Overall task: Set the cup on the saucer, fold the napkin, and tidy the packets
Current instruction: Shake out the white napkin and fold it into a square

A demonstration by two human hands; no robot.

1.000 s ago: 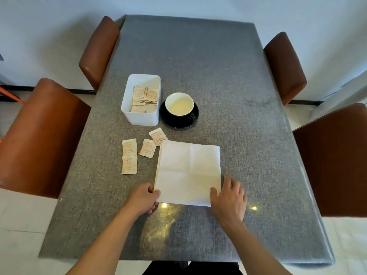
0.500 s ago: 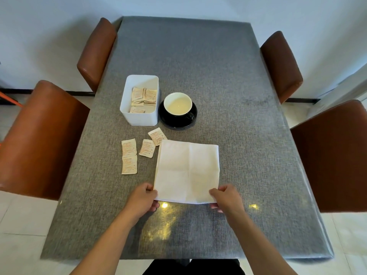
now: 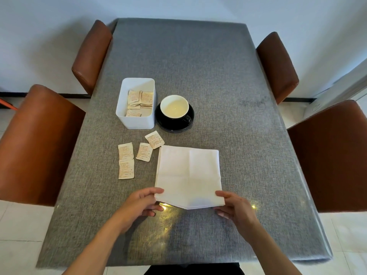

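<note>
Left hand (image 3: 142,202) and right hand (image 3: 235,208) each pinch a near corner of the white napkin (image 3: 188,173), its near edge seemingly lifted

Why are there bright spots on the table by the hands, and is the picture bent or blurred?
Head view: the spots are glare from lights, mirrored in the glossy table cover near the napkin. The wide lens bows the table edges and chairs. The left hand and right hand look slightly soft; the cup and packets are sharp.
</note>
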